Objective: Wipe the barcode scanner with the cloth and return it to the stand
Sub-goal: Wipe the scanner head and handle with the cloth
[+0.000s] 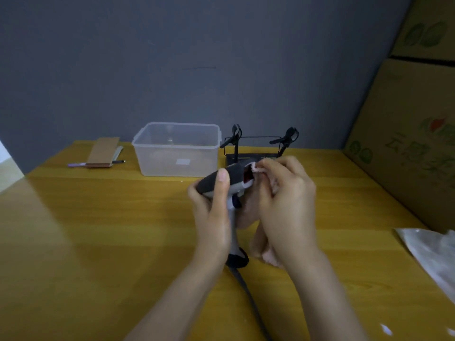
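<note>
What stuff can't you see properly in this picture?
- Scanner window: head view, mostly hidden by the cloth and right hand.
- Scanner cable: runs off the bottom edge.
- Stand base: partly behind the hands.
- Box label: too small to read.

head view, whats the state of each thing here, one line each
barcode scanner: lifted off the table, held in the left hand
cloth: bunched in the right hand, pressed to the scanner's red window
stand: empty, upright behind the hands
plastic tub: no lid, looks empty
scanner cable: attached, trailing toward the camera
pen: lying flat under a cardboard piece
</note>
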